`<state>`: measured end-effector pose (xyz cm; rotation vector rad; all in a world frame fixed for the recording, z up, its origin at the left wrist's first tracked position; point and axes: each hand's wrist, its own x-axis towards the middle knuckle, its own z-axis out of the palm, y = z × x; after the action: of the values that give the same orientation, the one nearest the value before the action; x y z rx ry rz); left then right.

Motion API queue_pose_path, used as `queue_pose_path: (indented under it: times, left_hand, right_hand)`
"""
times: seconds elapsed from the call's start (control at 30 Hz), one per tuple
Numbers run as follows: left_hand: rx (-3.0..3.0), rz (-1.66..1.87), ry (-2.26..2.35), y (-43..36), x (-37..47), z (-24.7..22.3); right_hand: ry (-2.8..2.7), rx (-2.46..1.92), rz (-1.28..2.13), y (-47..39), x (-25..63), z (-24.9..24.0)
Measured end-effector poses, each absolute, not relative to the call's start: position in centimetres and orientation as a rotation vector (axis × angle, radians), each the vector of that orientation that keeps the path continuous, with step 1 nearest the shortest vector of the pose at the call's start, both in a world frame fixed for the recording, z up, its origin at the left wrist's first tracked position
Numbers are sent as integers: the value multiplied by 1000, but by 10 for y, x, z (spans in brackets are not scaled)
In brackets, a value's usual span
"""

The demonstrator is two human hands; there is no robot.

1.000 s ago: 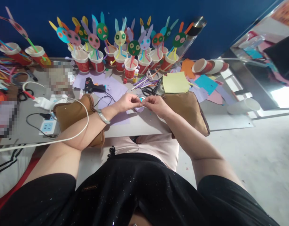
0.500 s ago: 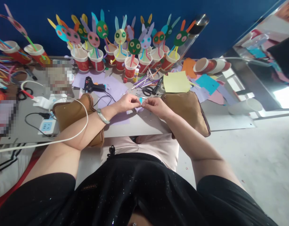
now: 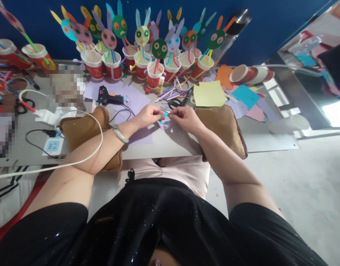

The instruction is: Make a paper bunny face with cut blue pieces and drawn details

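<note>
My left hand (image 3: 151, 115) is pinched, thumb against fingers, just left of a small purple paper disc (image 3: 163, 125) bearing blue bits. On the disc's other side my right hand (image 3: 184, 117) is also in a pinch. Whatever is between either hand's fingertips is too small to make out. Black-handled scissors (image 3: 176, 103) lie behind the right hand. Left of the left hand, a black glue gun (image 3: 111, 98) rests on purple paper (image 3: 138, 96).
Red-and-white paper cups (image 3: 155, 78) with paper rabbit heads on straws line the back. Brown cushions (image 3: 218, 123) lie under both forearms. A white cable (image 3: 102, 133) arches over my left arm. Yellow paper (image 3: 208, 94) and a glue stick (image 3: 160, 85) lie behind the hands.
My hands have parted slightly, and more of the purple disc with its blue bits shows below the fingertips. The whole view has shifted a little.
</note>
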<state>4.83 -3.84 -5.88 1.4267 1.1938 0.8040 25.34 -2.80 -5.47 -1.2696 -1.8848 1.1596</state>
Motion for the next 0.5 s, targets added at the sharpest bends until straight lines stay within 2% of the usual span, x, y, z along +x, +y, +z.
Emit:
queue_pose_path:
  times: [0.3, 0.5]
  left_hand:
    - [1465, 874, 1234, -38, 47, -61]
    - [1433, 869, 1219, -39, 48, -60]
  right_hand:
    - [-1691, -1251, 1365, -32, 245, -58]
    - [-1659, -1236, 1381, -31, 242, -59]
